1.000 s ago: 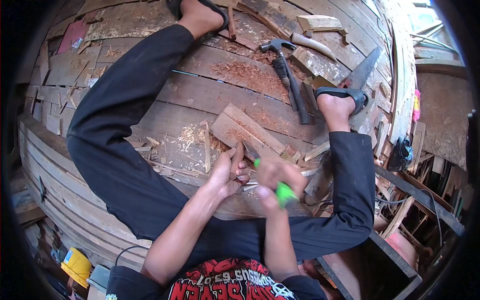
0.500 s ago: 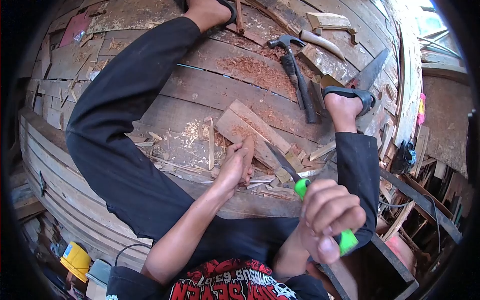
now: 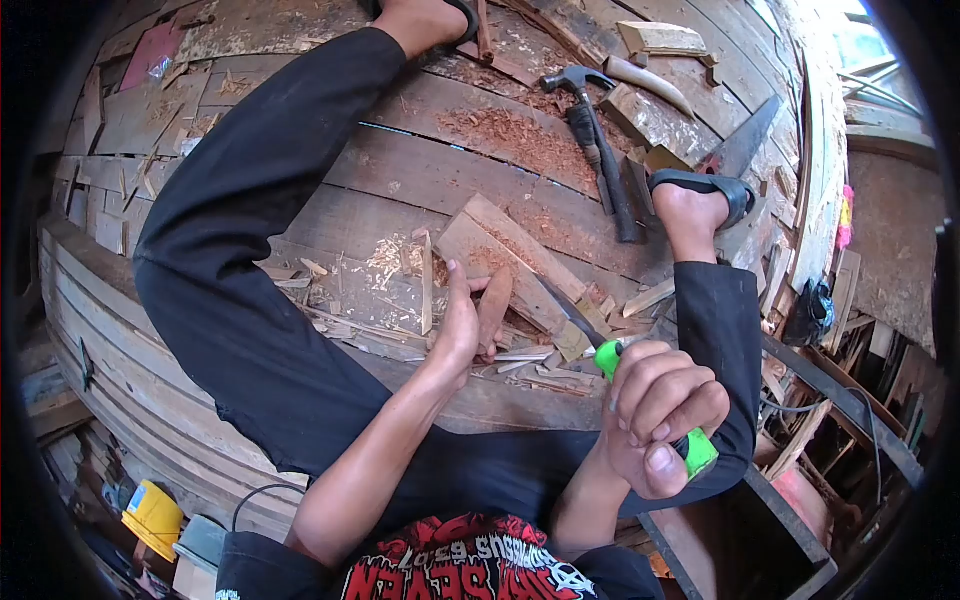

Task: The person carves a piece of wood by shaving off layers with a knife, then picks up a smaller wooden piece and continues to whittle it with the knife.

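Note:
My left hand [image 3: 459, 330] supports a small brown piece of shaped wood [image 3: 494, 306] with a rounded upper end. Its thumb is raised away from the piece, while the fingers stay behind and under it. My right hand [image 3: 662, 415] is closed around the bright green handle of a file [image 3: 572, 315], whose dark blade tapers up and left. A gap separates the blade from the wood piece. Beyond both lies a flat board [image 3: 490, 255] dusted with reddish shavings.
A claw hammer [image 3: 600, 155] lies on the plank floor [image 3: 390, 185]. Near my right foot are a handsaw [image 3: 750, 140], wood blocks [image 3: 645, 125] and a curved pale piece [image 3: 648, 85]. Wood scraps [image 3: 550, 375] litter the floor before me. A metal-edged frame [image 3: 770, 530] stands at lower right.
My left thumb has lifted off the wood piece, and the hand has opened somewhat, showing more of the piece. The file has shifted slightly down and right.

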Demonstrator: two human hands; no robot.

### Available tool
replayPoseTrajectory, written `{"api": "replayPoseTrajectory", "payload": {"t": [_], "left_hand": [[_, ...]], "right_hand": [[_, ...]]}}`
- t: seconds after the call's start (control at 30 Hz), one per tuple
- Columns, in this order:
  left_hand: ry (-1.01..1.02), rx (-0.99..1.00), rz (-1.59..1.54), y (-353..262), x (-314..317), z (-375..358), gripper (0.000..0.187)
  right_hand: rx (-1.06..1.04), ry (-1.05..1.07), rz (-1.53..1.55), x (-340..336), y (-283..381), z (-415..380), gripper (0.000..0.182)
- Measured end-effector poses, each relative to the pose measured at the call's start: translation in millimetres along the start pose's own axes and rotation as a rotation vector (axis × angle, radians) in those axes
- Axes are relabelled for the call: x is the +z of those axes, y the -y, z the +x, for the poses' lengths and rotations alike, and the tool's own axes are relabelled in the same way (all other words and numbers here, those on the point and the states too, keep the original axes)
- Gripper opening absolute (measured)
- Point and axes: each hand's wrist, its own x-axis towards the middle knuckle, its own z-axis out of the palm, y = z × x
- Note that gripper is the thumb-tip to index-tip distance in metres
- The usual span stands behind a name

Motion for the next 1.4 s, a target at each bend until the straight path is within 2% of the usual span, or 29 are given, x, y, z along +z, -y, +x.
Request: {"api": "replayPoseTrajectory", "payload": {"t": [0.03, 0.07, 0.17, 0.3, 0.4, 0.5, 0.6, 0.7, 0.73, 0.83, 0.9, 1.07, 1.1, 1.17, 1.23, 1.3, 1.4], "left_hand": [[-0.005, 0.002, 0.012, -1, 0, 0, 0.097], [-0.010, 0.009, 0.023, -3, 0, 0, 0.098], [-0.059, 0.030, 0.071, -9, 1, 0, 0.101], [-0.046, 0.018, 0.051, -8, -1, 1, 0.100], [-0.036, 0.004, 0.031, -8, 1, -4, 0.102], [-0.016, 0.013, 0.053, -7, 3, -2, 0.103], [-0.026, 0.032, 0.029, -6, 2, 6, 0.104], [-0.059, -0.015, 0.024, -6, 1, -1, 0.105], [-0.047, -0.015, 0.042, -6, 0, 0, 0.106], [-0.062, -0.036, 0.038, -6, 2, 0, 0.107], [-0.061, -0.032, -0.005, -11, 2, 7, 0.107], [-0.082, -0.035, 0.036, -3, -2, 0, 0.109], [-0.089, -0.035, 0.028, -5, 0, 0, 0.103], [-0.098, -0.034, 0.013, -10, 6, -3, 0.095], [-0.084, 0.005, -0.014, -12, 6, 6, 0.093], [-0.069, -0.042, -0.006, -9, 3, 2, 0.093], [-0.066, -0.040, -0.005, -5, -1, 0, 0.092]], "right_hand": [[-0.001, 0.017, 0.002, 1, -2, 0, 0.021], [0.042, -0.073, -0.026, 7, -18, -9, 0.023], [0.100, -0.001, -0.036, 10, -49, -22, 0.032], [-0.015, 0.156, -0.116, 20, -25, -13, 0.035], [0.006, 0.140, -0.033, 26, 1, -11, 0.036], [0.000, 0.129, -0.189, 24, -48, -30, 0.035], [-0.004, 0.230, -0.326, 14, -74, -30, 0.035], [0.028, 0.006, -0.009, 20, -28, -14, 0.034], [0.010, 0.055, -0.015, 22, -16, -8, 0.033], [0.079, 0.023, -0.071, 22, -51, -24, 0.033], [0.022, 0.099, -0.081, 26, -50, -18, 0.034], [-0.036, 0.163, -0.005, 22, -18, -10, 0.030], [-0.039, 0.168, -0.015, 21, -19, -7, 0.029], [0.089, 0.079, -0.091, 22, -50, -28, 0.029], [0.020, 0.145, -0.105, 24, -53, -16, 0.031], [-0.013, 0.133, -0.115, 22, -45, -13, 0.031], [-0.027, 0.175, -0.001, 20, -21, -7, 0.029]]}}
